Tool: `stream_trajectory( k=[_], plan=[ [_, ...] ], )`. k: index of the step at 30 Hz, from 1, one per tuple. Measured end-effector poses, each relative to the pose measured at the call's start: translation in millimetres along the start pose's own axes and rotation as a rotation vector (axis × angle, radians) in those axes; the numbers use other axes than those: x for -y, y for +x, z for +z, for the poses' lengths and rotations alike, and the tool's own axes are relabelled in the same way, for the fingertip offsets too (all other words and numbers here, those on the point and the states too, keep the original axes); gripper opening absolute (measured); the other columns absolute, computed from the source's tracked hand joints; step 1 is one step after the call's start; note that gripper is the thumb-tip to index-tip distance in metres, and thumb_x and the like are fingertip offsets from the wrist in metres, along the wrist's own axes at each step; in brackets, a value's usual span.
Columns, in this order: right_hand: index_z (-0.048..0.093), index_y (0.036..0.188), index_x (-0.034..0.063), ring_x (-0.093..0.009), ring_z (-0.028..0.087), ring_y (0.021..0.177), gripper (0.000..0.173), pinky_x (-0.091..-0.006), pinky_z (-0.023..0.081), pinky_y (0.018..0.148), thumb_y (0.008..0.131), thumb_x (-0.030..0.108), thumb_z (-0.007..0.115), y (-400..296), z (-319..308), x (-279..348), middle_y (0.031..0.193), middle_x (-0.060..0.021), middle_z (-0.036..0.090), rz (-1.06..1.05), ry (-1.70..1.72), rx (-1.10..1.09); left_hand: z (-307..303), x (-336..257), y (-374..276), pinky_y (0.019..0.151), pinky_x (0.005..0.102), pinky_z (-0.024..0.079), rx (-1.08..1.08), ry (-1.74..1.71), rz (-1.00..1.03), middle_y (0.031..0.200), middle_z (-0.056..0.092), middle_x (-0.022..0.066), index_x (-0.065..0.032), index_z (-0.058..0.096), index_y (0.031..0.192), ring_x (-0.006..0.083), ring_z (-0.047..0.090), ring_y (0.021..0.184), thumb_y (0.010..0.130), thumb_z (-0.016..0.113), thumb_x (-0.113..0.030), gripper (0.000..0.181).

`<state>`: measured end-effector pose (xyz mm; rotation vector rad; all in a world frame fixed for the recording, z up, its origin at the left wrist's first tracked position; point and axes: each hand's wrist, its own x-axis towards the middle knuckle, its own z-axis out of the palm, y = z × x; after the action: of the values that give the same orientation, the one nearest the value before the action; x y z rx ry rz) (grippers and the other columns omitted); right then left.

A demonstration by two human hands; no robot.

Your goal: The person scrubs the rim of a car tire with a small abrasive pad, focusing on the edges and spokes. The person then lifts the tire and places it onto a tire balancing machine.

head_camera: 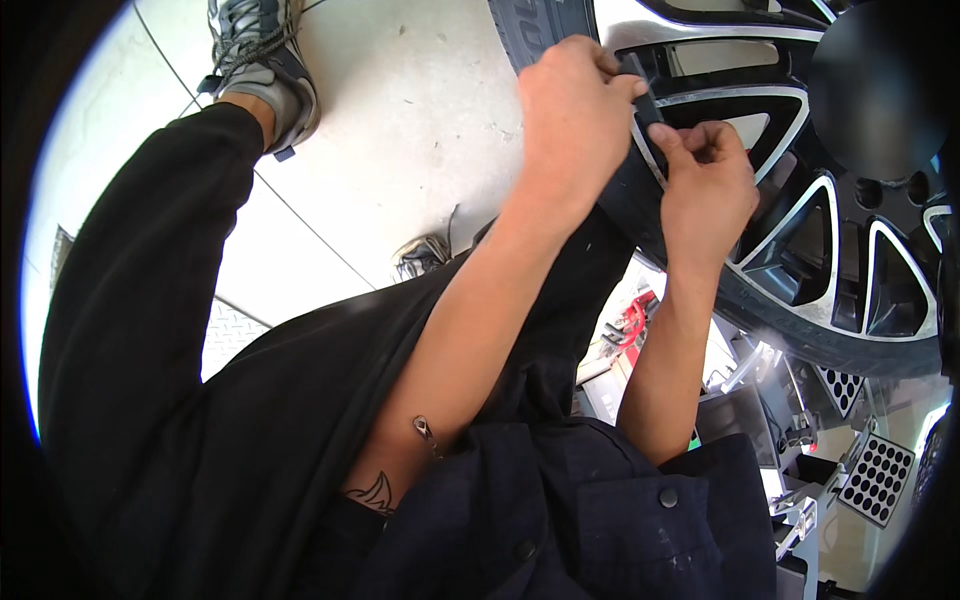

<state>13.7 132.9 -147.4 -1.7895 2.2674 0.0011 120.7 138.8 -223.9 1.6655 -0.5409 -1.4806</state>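
Note:
My left hand (577,112) pinches the upper end of a narrow dark strip (646,101) between thumb and fingers. Lower down, the thumb and bent fingers of my right hand (709,172) pinch the strip's other end. Both hands are in front of a car wheel with a black and bright-metal alloy rim (825,307), near its edge. A black tyre (795,341) surrounds the rim. Whether the strip touches the rim, I cannot tell. A blurred dark round shape (877,97) covers the hub area.
Below the wheel are red-handled tools (637,322) and a grey perforated panel (876,480) with metal brackets. My sneaker (266,82) rests on the pale floor (405,135) at the left. A second shoe (421,257) shows beyond my trouser leg (142,262).

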Motion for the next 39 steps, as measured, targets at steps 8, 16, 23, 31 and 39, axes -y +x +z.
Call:
stream_trajectory(
  k=[8,16,23,31,39],
  plan=[
    [0.069,0.1,-0.0009,-0.016,0.062,0.07,0.017,-0.0288,0.049,0.069,0.089,0.012,0.074,-4,-15,9,0.083,-0.0096,0.069,0.048,0.043,0.257,-13,0,11,0.056,0.0262,0.052,0.255,-0.001,0.016,0.077,0.071,0.0094,0.0046,0.067,0.093,0.0122,0.063,0.061,0.084,0.079,-0.01,0.02],
    [0.066,0.103,-0.0023,-0.009,0.059,0.077,0.013,-0.0223,0.045,0.07,0.096,0.008,0.068,-46,-94,-50,0.085,-0.003,0.065,0.031,0.391,0.274,-7,2,-1,0.056,0.0308,0.051,0.316,0.35,0.117,0.059,0.063,0.0113,0.0023,0.066,0.078,0.0186,0.065,0.057,0.07,0.091,-0.039,0.049],
    [0.067,0.099,-0.0022,-0.015,0.071,0.079,0.012,-0.0272,0.052,0.074,0.096,0.009,0.065,-108,-81,-110,0.085,-0.009,0.072,0.123,0.562,0.173,21,-7,-38,0.072,0.044,0.056,0.235,0.644,0.334,0.093,0.068,0.0161,-0.0029,0.056,0.102,0.0364,0.069,0.09,0.064,0.092,-0.034,0.061],
    [0.067,0.103,0.001,-0.022,0.073,0.076,0.014,-0.033,0.054,0.068,0.095,0.012,0.065,-150,-75,-142,0.086,-0.0127,0.074,0.031,0.686,0.149,37,13,-52,0.075,0.0438,0.052,0.227,0.54,0.979,0.092,0.062,0.0125,-0.004,0.062,0.088,0.0359,0.063,0.09,0.078,0.074,-0.01,0.017],
    [0.068,0.111,0.0016,-0.036,0.069,0.076,0.024,-0.0428,0.053,0.071,0.092,0.016,0.063,-148,4,-157,0.085,-0.0201,0.07,-0.246,0.72,0.084,14,62,-62,0.084,0.0441,0.051,0.137,0.666,1.094,0.099,0.061,0.0174,-0.0019,0.062,0.095,0.0371,0.06,0.096,0.084,0.057,-0.003,0.013]
  ],
)
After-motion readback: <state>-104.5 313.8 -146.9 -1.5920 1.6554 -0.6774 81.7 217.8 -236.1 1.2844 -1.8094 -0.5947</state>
